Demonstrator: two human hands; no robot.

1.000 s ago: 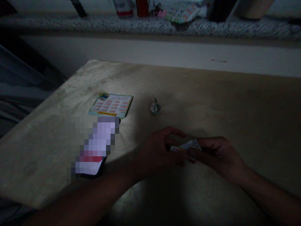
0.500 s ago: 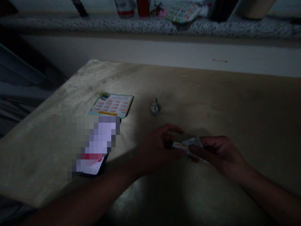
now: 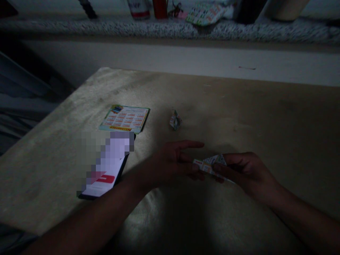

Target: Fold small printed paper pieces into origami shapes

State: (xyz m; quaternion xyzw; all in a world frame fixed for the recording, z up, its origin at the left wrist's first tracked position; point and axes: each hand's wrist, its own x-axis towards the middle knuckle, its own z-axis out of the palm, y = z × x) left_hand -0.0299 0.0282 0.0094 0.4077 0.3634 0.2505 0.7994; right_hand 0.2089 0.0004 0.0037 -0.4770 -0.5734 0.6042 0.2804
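In the head view, taking twelve o'clock as toward the speckled ledge [image 3: 159, 32], I had the folded paper [image 3: 208, 167] between my two hands over the table [image 3: 265, 113]. My right hand [image 3: 251, 173] was the nearer and surer one: its thumb lay across the paper's near face and its forefinger behind, so those fingers were pinching it firmly. The paper's long axis ran from ten o'clock to four, with a peaked flap rising at about one from its middle and the narrow end poking out toward ten, away from my right grip.

That narrow end was what my left hand [image 3: 172, 161] met. It lay at three o'clock from my left thumb tip, which seemed to touch it; my left forefinger stretched straight out beyond, clear of the paper. Whether the darker fingers below were gripping, I couldn't tell.

From the paper, a small folded piece [image 3: 175, 120] sat at eleven, a calendar card [image 3: 126, 118] at ten and a phone [image 3: 113, 166] at nine.
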